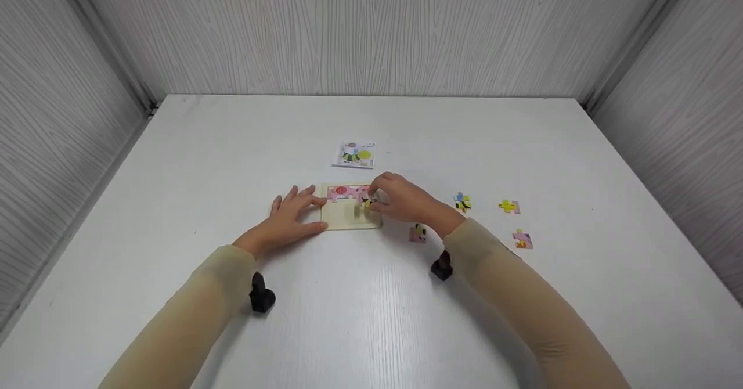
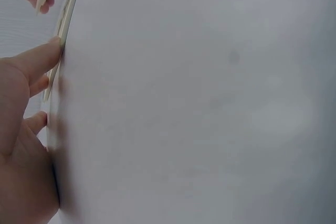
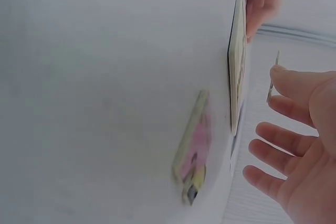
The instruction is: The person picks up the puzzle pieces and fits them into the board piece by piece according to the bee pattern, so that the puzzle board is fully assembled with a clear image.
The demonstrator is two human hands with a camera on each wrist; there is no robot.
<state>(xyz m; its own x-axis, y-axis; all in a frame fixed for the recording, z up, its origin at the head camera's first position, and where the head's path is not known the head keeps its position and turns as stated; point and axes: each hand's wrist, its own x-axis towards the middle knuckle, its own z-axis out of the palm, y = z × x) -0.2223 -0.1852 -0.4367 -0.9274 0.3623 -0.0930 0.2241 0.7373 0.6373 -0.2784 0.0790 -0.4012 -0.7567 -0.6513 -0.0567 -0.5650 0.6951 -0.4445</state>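
A shallow wooden puzzle board (image 1: pixel 342 222) lies on the table, with pink puzzle pieces (image 1: pixel 348 191) fitted along its far edge. My left hand (image 1: pixel 288 218) is spread at the board's left side; thumb and forefinger touch its edge, as the left wrist view also shows for the thumb (image 2: pixel 44 56). Over the board's right part, my right hand (image 1: pixel 400 196) pinches a puzzle piece (image 1: pixel 368 202) between thumb and forefinger. The right wrist view shows this thin piece (image 3: pixel 273 80) edge-on, held above the board (image 3: pixel 236 61), the other fingers loosely bent.
Loose puzzle pieces lie to the right: one pink and yellow (image 1: pixel 417 233) near my right wrist, then a bee-striped one (image 1: pixel 462 202), a yellow one (image 1: pixel 507 206) and a pink one (image 1: pixel 522 239). Beyond the board lies a square bee picture (image 1: pixel 355 155). Panelled walls (image 1: pixel 371 35) surround the white table.
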